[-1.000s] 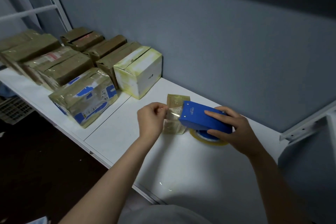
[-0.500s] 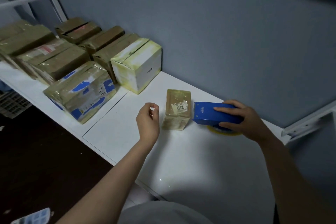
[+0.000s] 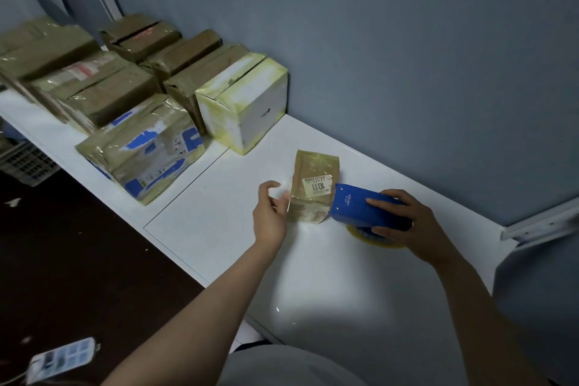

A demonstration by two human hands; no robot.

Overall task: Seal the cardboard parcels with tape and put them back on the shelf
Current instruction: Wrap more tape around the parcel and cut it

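Surface: white shelf (image 3: 219,229), running along the blue-grey wall.
Far left: taped brown parcels (image 3: 103,84) packed close together.
Beside them: white box (image 3: 247,103), yellowed tape.
Front edge: blue-marked parcel (image 3: 141,150).
Middle: small parcel (image 3: 313,188), label reading 1011.

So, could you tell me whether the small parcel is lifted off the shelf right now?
No, the small parcel stands on the white shelf, between the left hand and the blue tape dispenser.

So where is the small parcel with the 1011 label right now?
In the head view, the small parcel stands on the white shelf, right of centre, between the left hand and the blue tape dispenser held by the right hand.
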